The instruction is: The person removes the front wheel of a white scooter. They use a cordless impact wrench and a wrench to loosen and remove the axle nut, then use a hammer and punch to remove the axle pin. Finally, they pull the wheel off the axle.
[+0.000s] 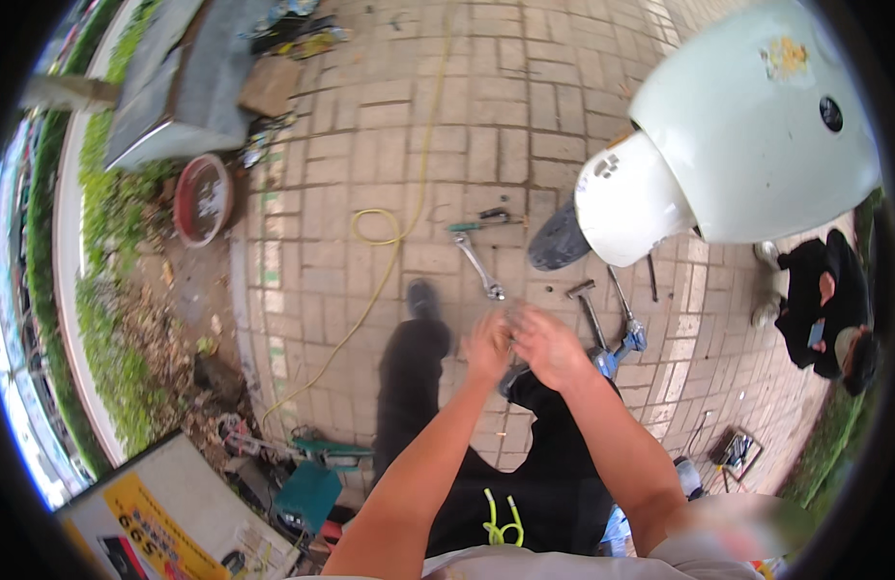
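Observation:
In front of my lap, my left hand (489, 345) and my right hand (547, 346) come together, their fingertips meeting or nearly so. The fingers are smeared by motion, and whether anything small lies between them is hidden. Just beyond them on the paving lies a silver wrench (479, 266). A green-handled screwdriver (464, 227) is a bit farther off, beside a small dark tool (492, 213). To the right of my right hand are a hammer (590, 316) and a blue power tool (632, 338) with a long metal shaft.
A white scooter (757, 126) stands at the upper right, its front tyre (558, 239) near the tools. A yellow cord (385, 275) loops over the paving. At left are a red basin (205, 200) and a grey metal box (182, 87). Another person (822, 304) sits at right.

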Demonstrator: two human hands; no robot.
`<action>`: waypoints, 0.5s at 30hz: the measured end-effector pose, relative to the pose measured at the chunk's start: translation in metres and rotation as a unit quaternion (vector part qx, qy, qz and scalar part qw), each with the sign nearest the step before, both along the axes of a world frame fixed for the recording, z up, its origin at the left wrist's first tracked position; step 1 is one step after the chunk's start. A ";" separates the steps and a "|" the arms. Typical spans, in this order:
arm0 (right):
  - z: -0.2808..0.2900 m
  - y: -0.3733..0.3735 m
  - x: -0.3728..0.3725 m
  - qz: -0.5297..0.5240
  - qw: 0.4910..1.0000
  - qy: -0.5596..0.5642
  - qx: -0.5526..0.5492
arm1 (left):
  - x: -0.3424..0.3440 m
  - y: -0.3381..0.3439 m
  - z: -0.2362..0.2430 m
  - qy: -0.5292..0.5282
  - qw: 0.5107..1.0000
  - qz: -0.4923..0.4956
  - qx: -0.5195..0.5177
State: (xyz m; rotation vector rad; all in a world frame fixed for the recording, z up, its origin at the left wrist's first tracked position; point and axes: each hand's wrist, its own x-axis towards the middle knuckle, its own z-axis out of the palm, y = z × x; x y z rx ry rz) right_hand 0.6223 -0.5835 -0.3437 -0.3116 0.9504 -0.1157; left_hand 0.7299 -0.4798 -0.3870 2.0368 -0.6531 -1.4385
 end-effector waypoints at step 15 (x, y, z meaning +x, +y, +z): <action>0.063 0.012 -0.180 0.721 0.553 0.133 -0.396 | -0.117 0.583 0.364 -0.139 0.519 0.838 -0.094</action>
